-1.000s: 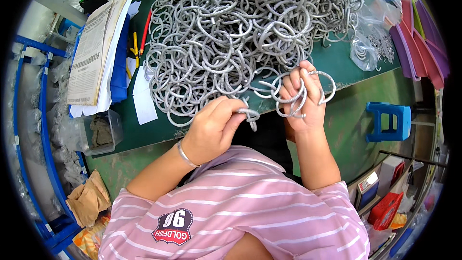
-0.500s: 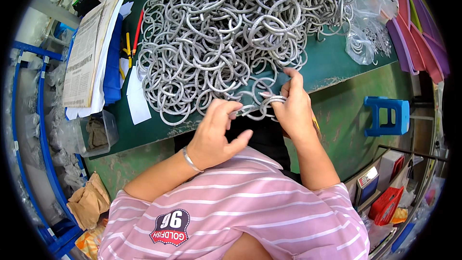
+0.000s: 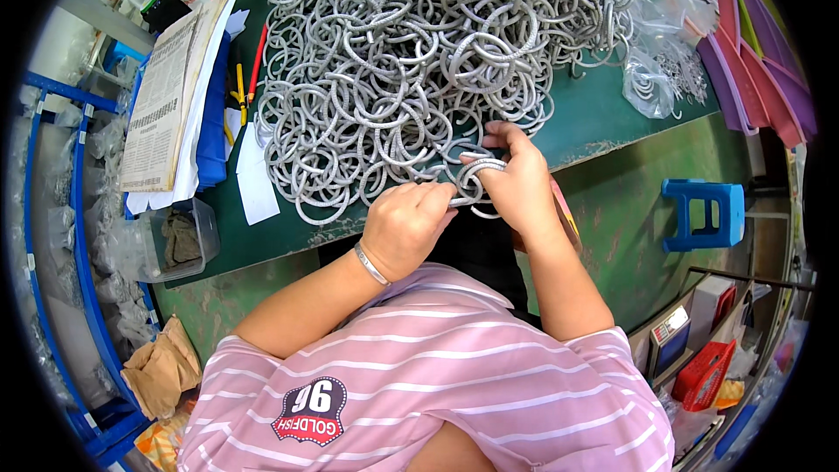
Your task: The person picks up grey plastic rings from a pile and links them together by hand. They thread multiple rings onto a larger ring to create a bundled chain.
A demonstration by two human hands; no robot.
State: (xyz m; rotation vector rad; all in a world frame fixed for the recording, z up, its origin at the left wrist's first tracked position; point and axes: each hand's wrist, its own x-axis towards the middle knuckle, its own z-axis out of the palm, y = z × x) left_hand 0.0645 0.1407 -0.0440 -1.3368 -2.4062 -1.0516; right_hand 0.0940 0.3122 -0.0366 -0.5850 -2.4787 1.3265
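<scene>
A large tangled heap of grey, open C-shaped rings with a ridged surface (image 3: 384, 79) covers much of the green table (image 3: 603, 131). At its near edge, my right hand (image 3: 523, 188) is closed on a few of these grey rings (image 3: 472, 177), which hang from the thumb and fingers. My left hand (image 3: 404, 225), wearing a silver bangle (image 3: 371, 265), is curled with its fingertips pinching the end of a grey ring beside the right hand. The left palm is hidden, and exactly how many rings the right hand holds is unclear.
Left of the heap lie a red pencil (image 3: 257, 64), a yellow tool (image 3: 239, 92), white paper (image 3: 256, 179), newspapers (image 3: 162, 114) and a clear tub (image 3: 205, 240). Plastic bags (image 3: 651, 79) and pink-purple trays (image 3: 743, 70) stand right. A blue stool (image 3: 703, 214) is on the floor.
My left hand has gone from spread fingers to a pinch at a ring's end, moving right towards the other hand. My right hand has shifted slightly left, still holding rings.
</scene>
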